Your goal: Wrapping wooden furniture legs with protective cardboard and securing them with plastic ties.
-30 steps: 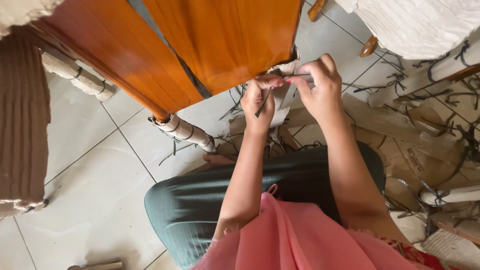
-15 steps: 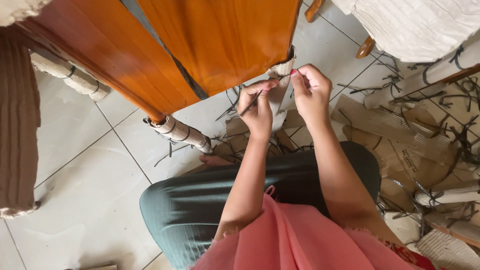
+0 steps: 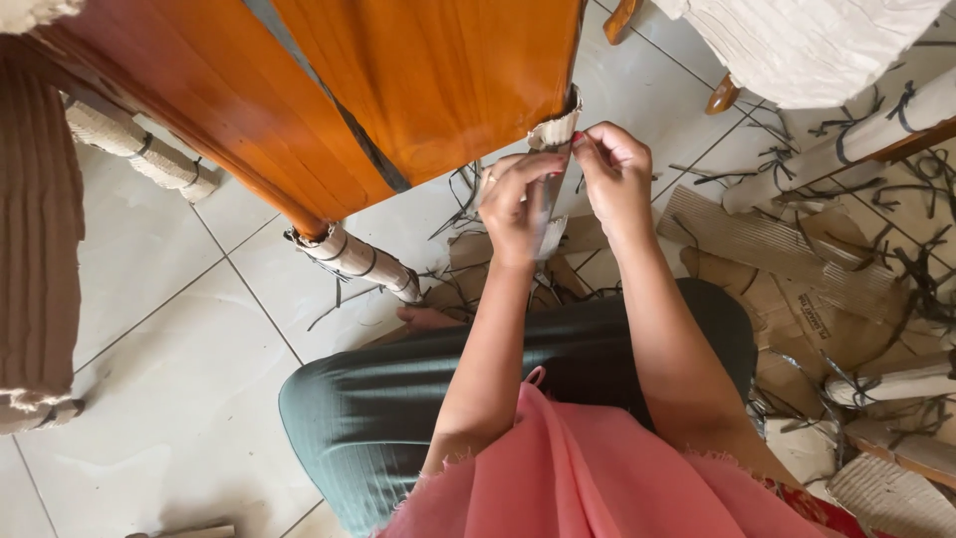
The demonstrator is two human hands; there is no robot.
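My left hand (image 3: pixel 516 204) and my right hand (image 3: pixel 615 171) meet at a furniture leg wrapped in pale corrugated cardboard (image 3: pixel 554 132), just under the corner of an orange wooden panel (image 3: pixel 438 80). The left hand is closed with its back toward me, and a thin dark strap (image 3: pixel 545 197) runs down beside its fingers. With fingers pinched, the right hand grips the top edge of the cardboard wrap. The lower part of that leg is hidden behind both hands.
Two more cardboard-wrapped legs (image 3: pixel 358 261) (image 3: pixel 129 139) stand to the left. Brown corrugated sheets (image 3: pixel 767 249) and cut dark straps (image 3: pixel 926 269) litter the tiled floor at right. White-wrapped furniture (image 3: pixel 817 40) is at top right and a brown-wrapped piece (image 3: pixel 40 239) at the left edge.
Both hands have come closer together at the wrapped leg. The left hand has turned its back up and the strap end that stuck out is now mostly covered.
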